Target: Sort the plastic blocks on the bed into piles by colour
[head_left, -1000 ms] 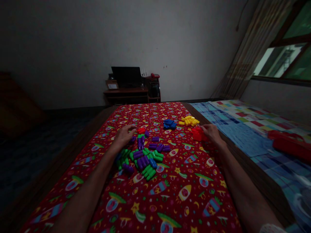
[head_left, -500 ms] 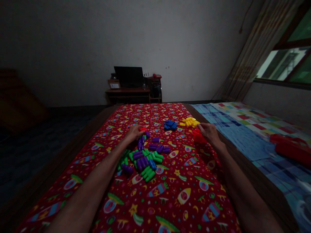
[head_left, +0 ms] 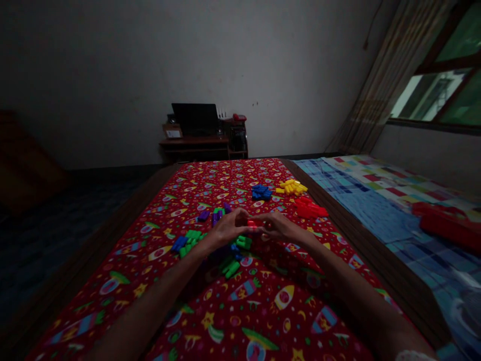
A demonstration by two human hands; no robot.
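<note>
Over the middle of the patterned red cloth (head_left: pixel 285 321), my left hand (head_left: pixel 230 226) and my right hand (head_left: pixel 280 226) meet around a small red toy block (head_left: pixel 253 224). Fingers of both hands pinch the block from either side. Beneath and beside my left hand lies a mixed heap of green blocks (head_left: pixel 230 268), purple blocks (head_left: pixel 204 215) and a few blue ones (head_left: pixel 179 244), partly covered by the hand and forearm. Right of my right hand sits a pile of red blocks (head_left: pixel 310 207).
Farther back on the cloth are a blue block pile (head_left: pixel 261 192) and a yellow block pile (head_left: pixel 292 187). A bed with a checked sheet (head_left: pixel 349 195) adjoins on the right, bearing a red bag (head_left: pixel 447 225). A desk with a monitor (head_left: pixel 196 119) stands against the wall.
My left hand has carried a red block right and nearer. My right hand has left the red pile and come to the middle, where both hands now hold the red block.
</note>
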